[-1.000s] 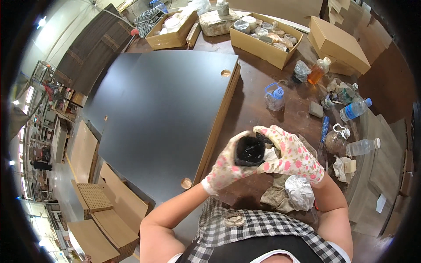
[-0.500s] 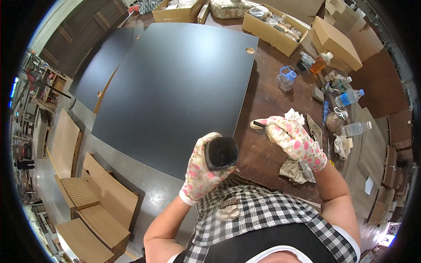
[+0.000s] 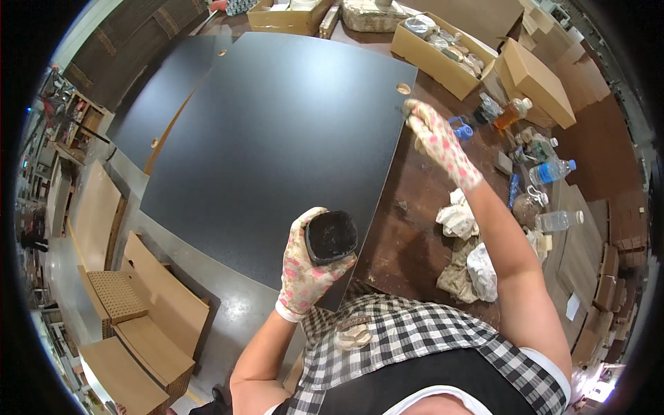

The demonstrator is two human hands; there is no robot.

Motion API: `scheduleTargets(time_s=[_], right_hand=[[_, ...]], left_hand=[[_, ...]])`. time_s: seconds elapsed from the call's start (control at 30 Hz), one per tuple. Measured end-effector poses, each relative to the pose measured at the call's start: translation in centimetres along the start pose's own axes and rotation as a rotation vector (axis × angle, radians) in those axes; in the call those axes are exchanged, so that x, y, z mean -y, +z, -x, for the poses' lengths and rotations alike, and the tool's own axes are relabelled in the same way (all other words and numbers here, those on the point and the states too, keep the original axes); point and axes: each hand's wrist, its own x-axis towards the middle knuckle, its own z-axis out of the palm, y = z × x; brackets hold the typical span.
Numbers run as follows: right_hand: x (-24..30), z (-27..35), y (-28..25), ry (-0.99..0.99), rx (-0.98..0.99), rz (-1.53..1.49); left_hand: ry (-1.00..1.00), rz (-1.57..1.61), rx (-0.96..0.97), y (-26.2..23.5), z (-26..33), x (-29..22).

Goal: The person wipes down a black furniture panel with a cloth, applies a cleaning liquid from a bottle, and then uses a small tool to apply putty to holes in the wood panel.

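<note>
A large matte black panel (image 3: 277, 131) lies on the brown workbench (image 3: 415, 228). The gloved left hand (image 3: 308, 266) grips a black tub (image 3: 330, 237); the gloved right hand (image 3: 434, 135) reaches to the panel's far edge, fingers pinching something too small to identify.

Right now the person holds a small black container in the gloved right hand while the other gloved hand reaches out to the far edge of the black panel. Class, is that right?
Not quite. The head view shows the small black container in the gloved left hand, not the right. It is the right hand that reaches out to the far edge of the black panel.
</note>
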Motion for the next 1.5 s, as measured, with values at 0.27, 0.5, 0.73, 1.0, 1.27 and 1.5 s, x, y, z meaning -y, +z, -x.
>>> scheduleTargets(time_s=[0.27, 0.5, 0.73, 1.0, 1.27, 1.5], right_hand=[[-8.1, -7.0, 2.5, -0.1, -0.12, 0.281], [-7.0, -6.4, 3.0, -0.139, -0.166, 0.137], [-6.6, -2.4, 2.8, -0.018, -0.154, -0.034], [0.9, 3.5, 0.1, 0.092, -0.104, -0.197], [10.1, 9.1, -0.4, -0.343, 0.462, -0.23], [10.7, 8.6, -0.1, -0.204, 0.73, -0.081]], left_hand=[[-0.1, 0.041, -0.055, 0.1, 0.5, 3.0], [-0.048, -0.154, -0.014, -0.9, 0.4, 3.0], [-0.116, -0.105, -0.023, -2.9, 2.3, 3.4], [-0.096, -0.076, 0.056, -2.3, 0.8, 1.1], [-0.181, -0.045, 0.105, 0.2, -0.2, -0.5], [-0.32, 0.055, 0.127, 0.9, 0.6, -0.8]])
